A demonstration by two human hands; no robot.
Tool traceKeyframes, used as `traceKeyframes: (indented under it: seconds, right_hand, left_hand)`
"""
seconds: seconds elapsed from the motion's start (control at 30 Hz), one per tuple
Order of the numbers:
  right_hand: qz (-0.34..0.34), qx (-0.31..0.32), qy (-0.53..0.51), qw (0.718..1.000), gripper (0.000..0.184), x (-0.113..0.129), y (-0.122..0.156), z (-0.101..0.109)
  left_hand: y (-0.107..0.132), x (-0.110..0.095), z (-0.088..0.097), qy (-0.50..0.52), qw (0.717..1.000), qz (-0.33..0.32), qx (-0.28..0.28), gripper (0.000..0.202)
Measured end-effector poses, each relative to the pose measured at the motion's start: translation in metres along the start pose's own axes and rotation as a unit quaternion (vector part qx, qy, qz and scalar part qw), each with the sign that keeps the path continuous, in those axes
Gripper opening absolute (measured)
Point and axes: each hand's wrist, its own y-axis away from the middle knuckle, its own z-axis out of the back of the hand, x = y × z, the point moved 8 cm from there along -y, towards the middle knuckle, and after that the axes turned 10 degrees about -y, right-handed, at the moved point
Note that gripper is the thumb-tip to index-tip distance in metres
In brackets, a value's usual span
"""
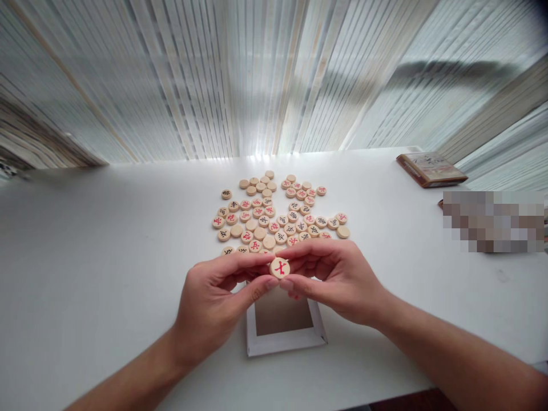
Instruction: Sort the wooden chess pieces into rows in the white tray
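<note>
The round wooden disc (279, 268), its upper face marked with a red character, is held up between the two hands, tilted so that the mark faces the viewer. Left hand (214, 297): fingers closed on the disc, index fingertip at its upper left, thumb tip at its lower left. Right hand (342, 277): fingers likewise closed on it, index fingertip at the top, thumb tip beneath; the remaining fingers are curled behind.

Below the hands, toward the near edge of the surface (107, 257), lies a shallow white box (286, 342), open side up. The visible part of its floor is plain brown; its far part is covered by the hands, so its full contents cannot be told.

Beyond the hands, in the middle of the surface and reaching toward its far edge, loose discs (274, 227) lie spread in a loose cluster, many touching. Some bear red characters, some black, and others show blank faces, several of these grouped nearest the far edge.

Near the far right corner lies a brown printed box (431, 168). Nearer along the right side, a pixelated object (492, 222) cannot be identified. A striped curtain (192, 68) hangs behind the far edge.
</note>
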Motion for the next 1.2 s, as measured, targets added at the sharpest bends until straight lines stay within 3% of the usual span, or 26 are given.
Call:
traceKeyframes:
  seconds: [0.33, 0.57, 1.03, 1.2]
  right_hand:
    - [-0.042, 0.007, -0.076, 0.996, 0.040, -0.002, -0.003, -0.004]
    - [-0.026, 0.015, -0.047, 0.998, 0.042, -0.001, -0.002, -0.004]
    - [-0.051, -0.001, -0.040, 0.998, 0.030, -0.005, -0.002, -0.003]
    - [-0.052, -0.002, -0.044, 0.998, 0.033, -0.005, -0.001, -0.001]
  left_hand:
    - [-0.001, 0.001, 0.000, 0.062, 0.998, 0.021, 0.013, 0.033]
    - [-0.002, 0.002, -0.001, 0.075, 0.996, 0.035, 0.014, 0.026]
    - [-0.003, -0.007, 0.003, 0.007, 0.999, -0.049, -0.012, 0.026]
    - [-0.002, -0.002, 0.003, 0.017, 1.000, -0.022, -0.010, 0.027]
